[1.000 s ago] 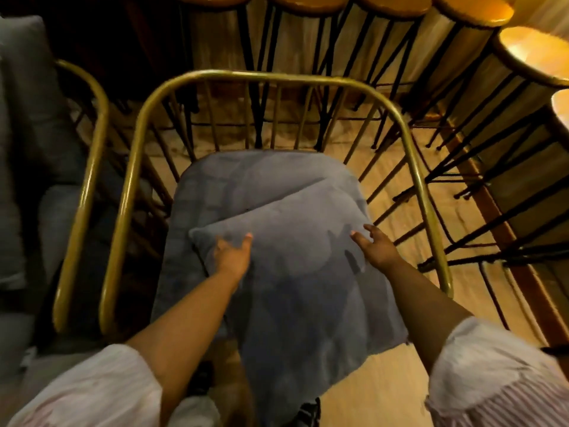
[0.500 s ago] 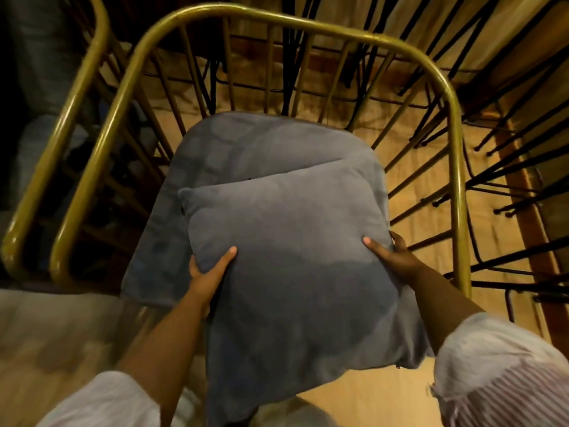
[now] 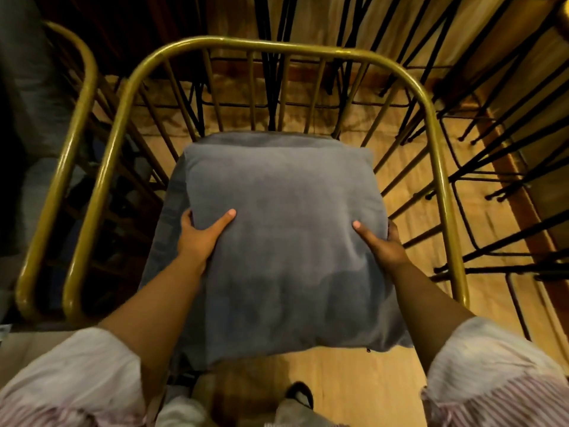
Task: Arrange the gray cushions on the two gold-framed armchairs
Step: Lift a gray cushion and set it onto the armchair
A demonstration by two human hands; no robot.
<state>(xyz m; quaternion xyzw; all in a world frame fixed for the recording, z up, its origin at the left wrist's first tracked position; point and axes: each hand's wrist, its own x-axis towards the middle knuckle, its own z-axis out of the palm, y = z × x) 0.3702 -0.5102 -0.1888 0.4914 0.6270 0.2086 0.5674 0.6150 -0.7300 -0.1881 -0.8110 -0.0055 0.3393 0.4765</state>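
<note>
Above the seat pad [image 3: 172, 217] of the gold-framed armchair [image 3: 431, 124], a gray cushion [image 3: 286, 241] is clamped between both hands: the left hand [image 3: 200, 235] grips its left edge, the right hand [image 3: 383, 245] its right edge, thumbs pressed on top.

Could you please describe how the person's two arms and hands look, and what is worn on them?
Both hands, the left hand and the right hand, are bare: no gloves, rings or watch are visible. The forearms are uncovered. Loose, light sleeves, the left sleeve and the right sleeve, are pushed up near the elbows; they show thin reddish stripes on pale cloth.
</note>
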